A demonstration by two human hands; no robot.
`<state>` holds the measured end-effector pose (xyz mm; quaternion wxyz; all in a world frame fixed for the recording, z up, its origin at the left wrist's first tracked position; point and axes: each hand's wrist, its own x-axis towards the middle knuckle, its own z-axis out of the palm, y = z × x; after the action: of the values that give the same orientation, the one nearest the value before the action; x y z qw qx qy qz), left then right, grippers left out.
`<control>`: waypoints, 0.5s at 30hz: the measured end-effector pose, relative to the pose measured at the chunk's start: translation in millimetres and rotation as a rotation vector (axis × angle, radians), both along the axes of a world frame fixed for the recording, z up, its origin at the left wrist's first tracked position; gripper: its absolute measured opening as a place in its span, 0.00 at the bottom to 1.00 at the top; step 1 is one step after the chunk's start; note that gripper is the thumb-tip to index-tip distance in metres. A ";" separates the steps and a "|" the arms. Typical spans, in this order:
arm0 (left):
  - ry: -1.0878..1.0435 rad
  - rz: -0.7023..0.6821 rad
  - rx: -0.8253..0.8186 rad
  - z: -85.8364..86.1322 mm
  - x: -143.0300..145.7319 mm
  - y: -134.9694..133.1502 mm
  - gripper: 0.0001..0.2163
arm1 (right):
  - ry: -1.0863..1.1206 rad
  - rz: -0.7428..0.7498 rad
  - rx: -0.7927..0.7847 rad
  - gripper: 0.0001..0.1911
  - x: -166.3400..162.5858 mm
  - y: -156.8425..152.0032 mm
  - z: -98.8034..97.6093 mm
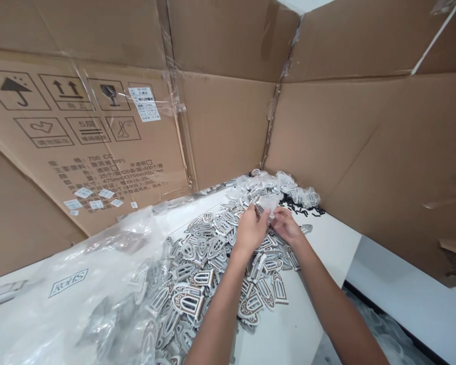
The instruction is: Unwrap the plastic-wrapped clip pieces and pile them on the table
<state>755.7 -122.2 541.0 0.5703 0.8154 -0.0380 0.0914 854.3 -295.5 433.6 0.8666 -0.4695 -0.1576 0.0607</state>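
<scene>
My left hand (251, 229) is closed with its thumb on top, gripping a small clear plastic bag (269, 201). At the bag's near right side, my right hand (288, 226) pinches it with bent fingers. Something grey shows by the left fingertips, partly hidden. Below and around both hands spreads a heap of grey-white arch-shaped pieces (189, 301), several with brown scroll patterns. Just beyond the hands lie filled clear bags (256, 185) holding similar pieces.
Small black parts (302, 209) lie on the white table (277, 334) behind my right hand. Tall cardboard walls (228, 121) stand along the back and right. A large clear plastic sheet (110, 263) marked ROHS covers the left side. White stickers (97, 204) dot the left cardboard.
</scene>
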 end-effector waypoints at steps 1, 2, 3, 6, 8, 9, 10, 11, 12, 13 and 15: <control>-0.024 0.002 -0.046 -1.3 1.8 0.2 0.11 | -0.003 0.012 0.000 0.17 0.0 -0.9 0.1; -0.050 0.007 -0.094 -2.1 2.8 -0.6 0.11 | -0.003 0.012 0.006 0.17 0.1 -1.8 0.5; -0.074 0.009 -0.140 -2.5 3.1 -2.0 0.10 | -0.004 0.008 0.014 0.17 0.4 -2.6 1.1; -0.126 -0.027 -0.242 -2.5 1.9 -7.8 0.09 | -0.010 -0.002 0.046 0.16 1.0 -3.8 3.6; -0.158 -0.057 -0.261 -2.4 0.8 -10.5 0.09 | -0.004 0.002 0.058 0.15 0.8 -3.1 5.3; -0.174 -0.057 -0.255 -2.5 0.4 -10.9 0.08 | 0.003 0.003 0.064 0.16 0.4 -2.4 6.1; -0.187 -0.048 -0.246 -2.8 0.2 -10.8 0.07 | 0.011 0.001 0.073 0.18 -0.1 -1.5 6.8; -0.191 -0.036 -0.241 -3.2 0.2 -10.1 0.07 | 0.017 0.000 0.079 0.19 -0.9 -0.4 7.5; -0.183 -0.026 -0.246 -3.8 0.4 -9.0 0.08 | 0.023 0.005 0.078 0.19 -2.0 0.8 8.4; -0.163 -0.022 -0.261 -4.4 0.8 -7.4 0.10 | 0.027 0.012 0.072 0.18 -3.3 2.0 9.5; -0.097 -0.024 -0.316 -6.0 2.5 -3.9 0.14 | 0.035 0.033 0.043 0.14 -6.2 4.1 12.6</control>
<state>758.2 -126.1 535.0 0.6900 0.7097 -0.0604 0.1287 848.2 -291.4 446.2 0.8779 -0.4471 -0.1517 0.0797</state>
